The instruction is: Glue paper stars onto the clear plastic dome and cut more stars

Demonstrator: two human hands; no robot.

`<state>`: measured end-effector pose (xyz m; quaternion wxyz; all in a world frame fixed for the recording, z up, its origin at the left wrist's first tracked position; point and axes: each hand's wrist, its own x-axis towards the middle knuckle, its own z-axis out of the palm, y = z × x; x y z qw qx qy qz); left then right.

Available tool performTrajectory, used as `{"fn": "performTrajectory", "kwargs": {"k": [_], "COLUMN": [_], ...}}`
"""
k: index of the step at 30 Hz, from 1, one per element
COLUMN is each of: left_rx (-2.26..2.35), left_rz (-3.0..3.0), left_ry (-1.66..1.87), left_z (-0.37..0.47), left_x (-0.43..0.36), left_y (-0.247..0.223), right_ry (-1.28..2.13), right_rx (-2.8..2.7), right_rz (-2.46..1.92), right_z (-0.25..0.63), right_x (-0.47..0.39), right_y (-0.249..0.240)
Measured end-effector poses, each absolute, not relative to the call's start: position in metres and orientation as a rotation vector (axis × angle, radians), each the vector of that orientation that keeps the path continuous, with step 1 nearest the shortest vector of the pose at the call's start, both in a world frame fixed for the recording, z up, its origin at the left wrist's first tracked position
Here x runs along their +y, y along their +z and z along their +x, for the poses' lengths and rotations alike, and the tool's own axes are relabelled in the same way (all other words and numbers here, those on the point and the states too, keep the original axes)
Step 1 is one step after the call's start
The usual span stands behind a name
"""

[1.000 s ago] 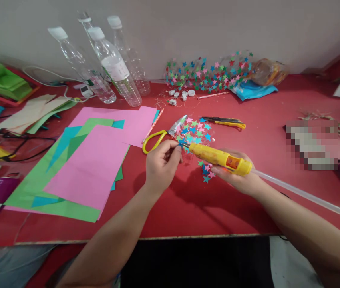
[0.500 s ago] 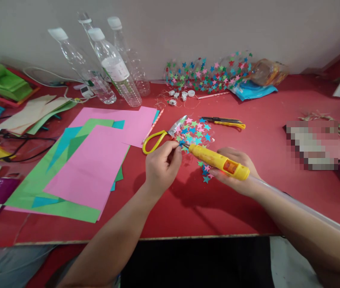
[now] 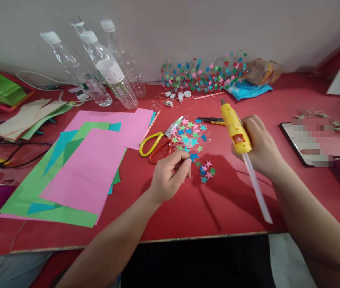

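My left hand pinches a small blue paper star between thumb and fingertips, just in front of the star-covered clear plastic piece. A yellow hot glue gun is gripped in my right hand, its nozzle pointing away from me and a clear glue stick sticking out of its back end. Several loose paper stars lie on the red table between my hands. Scissors with one yellow and one red handle rest left of the plastic piece. Behind the glue gun, a yellow box cutter is partly hidden.
Coloured paper sheets cover the table at left. Clear bottles stand by the wall, beside a clear bottle covered in stars lying on its side. A phone lies at right.
My right hand has drawn the glue gun away from the star and swung its nozzle to point forward. My left hand has shifted slightly right and nearer, still pinching the star.
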<state>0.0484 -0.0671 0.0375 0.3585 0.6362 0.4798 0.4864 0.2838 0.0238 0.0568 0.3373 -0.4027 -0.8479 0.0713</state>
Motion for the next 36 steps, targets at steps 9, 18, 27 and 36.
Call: {"fn": "performTrajectory", "kwargs": {"k": [9,18,27,36], "left_rx": [1.038,0.893,0.906,1.316], "left_rz": [1.152,0.883,0.817,1.528], "left_ry": [1.024,0.899,0.75,1.042], "left_z": [0.057,0.059,0.063,0.063], "left_x": [-0.068,-0.063,-0.061,-0.069], "left_y": [0.038,0.034,0.035,0.034], "right_ry": [0.044,0.024,0.398,0.777], "right_rx": [-2.793,-2.558,-2.48,-2.027], "right_rz": [-1.358,-0.921,-0.415,-0.965], "right_z": [0.314,0.281,0.256,0.261], "right_x": [0.06,0.022,-0.007,0.016], "right_y": [0.017,0.056,0.057,0.048]}}
